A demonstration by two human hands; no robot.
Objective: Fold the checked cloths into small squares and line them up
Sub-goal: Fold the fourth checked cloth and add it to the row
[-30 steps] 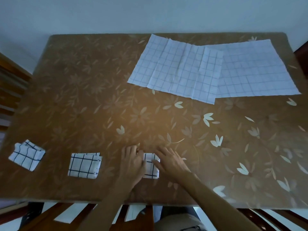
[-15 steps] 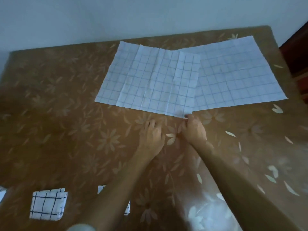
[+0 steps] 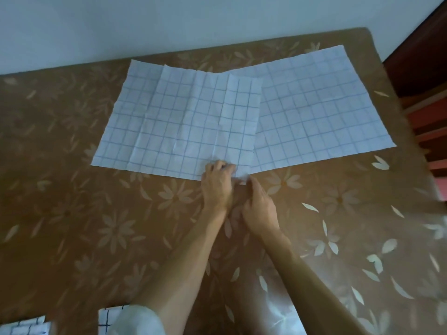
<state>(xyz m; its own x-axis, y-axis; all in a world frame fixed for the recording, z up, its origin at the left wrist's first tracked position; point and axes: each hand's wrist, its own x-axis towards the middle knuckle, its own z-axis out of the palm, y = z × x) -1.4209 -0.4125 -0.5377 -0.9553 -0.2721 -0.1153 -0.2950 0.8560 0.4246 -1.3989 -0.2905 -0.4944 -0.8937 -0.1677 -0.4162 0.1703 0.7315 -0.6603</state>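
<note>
Worktop (image 3: 72,213): brown, floral. Far side: 2 checked cloths flat, unfolded; left cloth (image 3: 181,122) overlaps right cloth (image 3: 326,112). Forearms reach fwd, wrists close. Left grip (image 3: 216,187): knuckles up, fingers curled on left cloth's near edge. Right grip (image 3: 258,209) pinches its near-right corner, slightly raised. Folded squares (image 3: 24,327) at near-left edge, cropped.
</note>
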